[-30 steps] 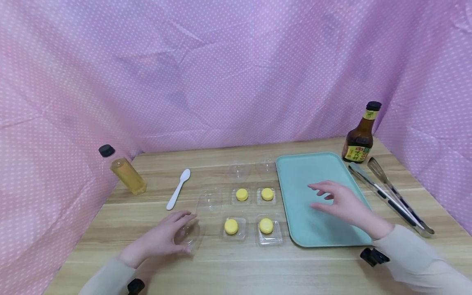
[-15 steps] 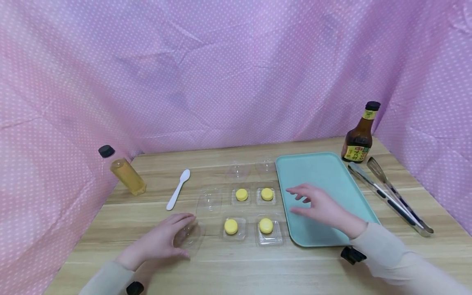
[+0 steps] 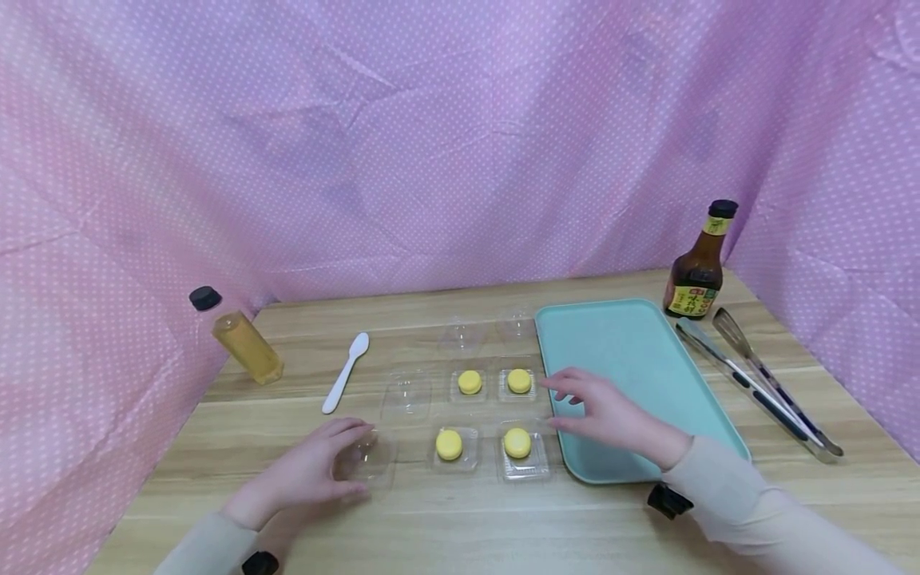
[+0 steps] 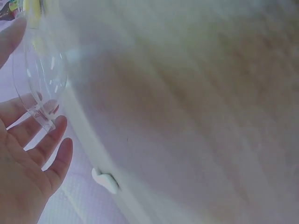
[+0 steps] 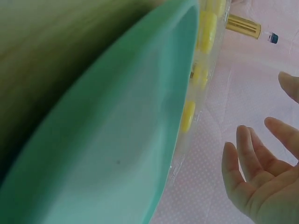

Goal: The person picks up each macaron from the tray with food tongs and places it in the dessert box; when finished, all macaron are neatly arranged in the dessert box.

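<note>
Several clear plastic boxes with their lids folded back stand mid-table, each holding a yellow macaron. In the front row are the left macaron (image 3: 449, 445) and the right macaron (image 3: 517, 443); behind are two more, one at left (image 3: 470, 382) and one at right (image 3: 520, 381). My left hand (image 3: 305, 475) lies beside the front-left box's clear lid (image 4: 46, 70), fingers loosely bent and thumb apart; whether they touch it I cannot tell. Over the left rim of a mint-green tray (image 3: 611, 335), my right hand (image 3: 604, 411) hovers with spread fingers, near the right-hand boxes, holding nothing.
A white spoon (image 3: 346, 373) and a bottle of amber liquid (image 3: 247, 345) are at left. At right stand a brown sauce bottle (image 3: 699, 271) and, below it, metal tongs (image 3: 755, 390) with a slotted turner (image 3: 747, 339). A pink dotted cloth (image 3: 431, 160) hangs behind the table.
My right hand has moved left from over the tray's middle to its left rim, near the boxes. The left hand has stayed almost still beside the clear lid.
</note>
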A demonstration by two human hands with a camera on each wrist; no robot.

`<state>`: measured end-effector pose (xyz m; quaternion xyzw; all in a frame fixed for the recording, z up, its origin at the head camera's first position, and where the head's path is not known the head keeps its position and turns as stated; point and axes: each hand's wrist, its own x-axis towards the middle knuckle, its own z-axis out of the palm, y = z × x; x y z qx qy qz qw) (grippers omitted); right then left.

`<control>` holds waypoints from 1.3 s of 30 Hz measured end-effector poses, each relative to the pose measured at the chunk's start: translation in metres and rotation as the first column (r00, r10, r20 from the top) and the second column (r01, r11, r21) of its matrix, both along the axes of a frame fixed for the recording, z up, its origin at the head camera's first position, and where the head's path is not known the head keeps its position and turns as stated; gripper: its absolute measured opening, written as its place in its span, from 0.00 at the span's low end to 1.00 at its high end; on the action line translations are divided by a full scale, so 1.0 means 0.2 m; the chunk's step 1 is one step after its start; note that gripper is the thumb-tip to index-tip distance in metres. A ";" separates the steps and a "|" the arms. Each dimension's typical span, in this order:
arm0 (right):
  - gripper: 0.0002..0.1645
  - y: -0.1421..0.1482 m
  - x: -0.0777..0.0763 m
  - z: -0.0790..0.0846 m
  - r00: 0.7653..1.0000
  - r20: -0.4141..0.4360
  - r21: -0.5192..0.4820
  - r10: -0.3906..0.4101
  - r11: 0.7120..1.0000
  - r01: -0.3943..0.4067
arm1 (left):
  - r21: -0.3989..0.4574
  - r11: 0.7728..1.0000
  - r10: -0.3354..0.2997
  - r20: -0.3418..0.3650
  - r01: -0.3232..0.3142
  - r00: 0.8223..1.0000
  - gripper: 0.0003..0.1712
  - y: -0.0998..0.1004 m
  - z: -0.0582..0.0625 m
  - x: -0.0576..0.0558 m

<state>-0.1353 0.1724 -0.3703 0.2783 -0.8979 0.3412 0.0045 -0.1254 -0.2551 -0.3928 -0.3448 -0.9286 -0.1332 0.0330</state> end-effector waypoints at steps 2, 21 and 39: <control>0.31 -0.01 0.00 0.00 1.000 -0.022 0.002 0.018 1.000 -0.018 | 0.020 0.999 0.026 -0.001 -0.026 1.000 0.41 -0.01 0.01 0.00; 0.25 -0.08 0.01 0.00 0.910 -0.394 0.001 0.126 0.991 -0.137 | 0.144 0.989 0.055 -0.061 -0.046 0.997 0.34 0.12 0.09 -0.07; 0.30 -0.15 -0.01 0.02 0.831 -0.533 -0.091 0.160 0.965 -0.245 | 0.296 0.954 0.008 0.116 -0.043 0.993 0.22 0.53 0.14 -0.11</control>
